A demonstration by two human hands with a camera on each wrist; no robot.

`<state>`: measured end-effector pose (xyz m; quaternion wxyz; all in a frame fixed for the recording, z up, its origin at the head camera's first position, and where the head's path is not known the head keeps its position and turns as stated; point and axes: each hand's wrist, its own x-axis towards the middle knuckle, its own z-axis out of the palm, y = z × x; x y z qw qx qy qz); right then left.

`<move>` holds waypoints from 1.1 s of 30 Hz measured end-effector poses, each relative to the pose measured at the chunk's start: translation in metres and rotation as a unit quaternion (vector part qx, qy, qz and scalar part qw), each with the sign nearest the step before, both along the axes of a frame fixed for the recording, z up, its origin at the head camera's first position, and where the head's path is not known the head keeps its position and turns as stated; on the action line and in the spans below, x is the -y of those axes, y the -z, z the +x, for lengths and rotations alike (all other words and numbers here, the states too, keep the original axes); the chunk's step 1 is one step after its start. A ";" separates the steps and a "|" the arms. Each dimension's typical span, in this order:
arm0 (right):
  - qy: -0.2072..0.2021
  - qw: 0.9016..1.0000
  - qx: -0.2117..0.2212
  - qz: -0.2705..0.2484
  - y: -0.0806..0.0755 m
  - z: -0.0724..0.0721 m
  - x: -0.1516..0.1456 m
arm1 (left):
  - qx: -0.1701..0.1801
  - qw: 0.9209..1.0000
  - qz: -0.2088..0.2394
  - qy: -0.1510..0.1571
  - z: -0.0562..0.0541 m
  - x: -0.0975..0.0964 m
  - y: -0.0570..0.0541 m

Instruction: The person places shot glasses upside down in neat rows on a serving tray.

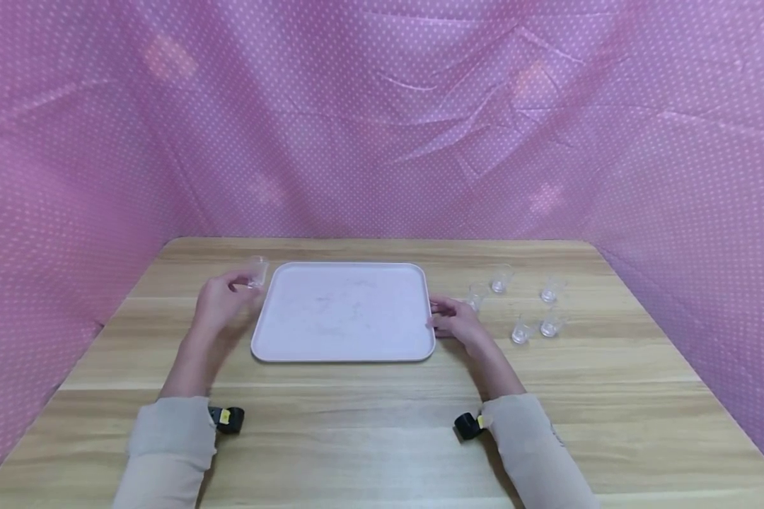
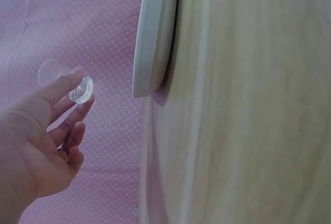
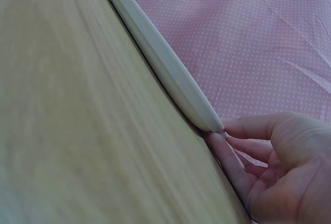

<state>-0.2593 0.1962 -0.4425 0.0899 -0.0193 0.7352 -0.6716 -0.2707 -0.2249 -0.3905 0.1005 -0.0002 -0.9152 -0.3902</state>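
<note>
My left hand (image 1: 219,300) pinches a small clear cup (image 1: 257,272) between thumb and fingertips, just beyond the left edge of a white rectangular tray (image 1: 344,311). In the left wrist view, the clear cup (image 2: 83,90) is tilted, its thick base towards the camera, with the other fingers curled loosely below. At the opposite side, my right hand (image 1: 456,322) grips the tray's right edge. Close up in the right wrist view, thumb and fingers of the right hand (image 3: 279,162) meet at the rim of the tray (image 3: 170,69), which lies flat on the wooden table.
Several more small clear cups (image 1: 550,325) stand on the table (image 1: 356,424) to the right of the tray, one of them (image 1: 475,300) close behind the right hand. A pink dotted cloth (image 1: 382,141) hangs around the table's back and sides.
</note>
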 end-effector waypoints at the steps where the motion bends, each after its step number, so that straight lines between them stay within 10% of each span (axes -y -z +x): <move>1: 0.000 1.000 0.000 0.000 0.000 0.000 0.000 | 0.001 1.000 -0.004 0.004 0.000 0.000 -0.001; 23: 0.008 1.000 0.011 0.004 -0.002 0.001 0.001 | -0.020 0.999 -0.017 -0.022 0.006 -0.002 -0.007; 33: 0.008 1.000 0.012 0.007 -0.002 0.001 0.001 | -0.013 0.996 0.061 -0.056 0.005 -0.005 -0.008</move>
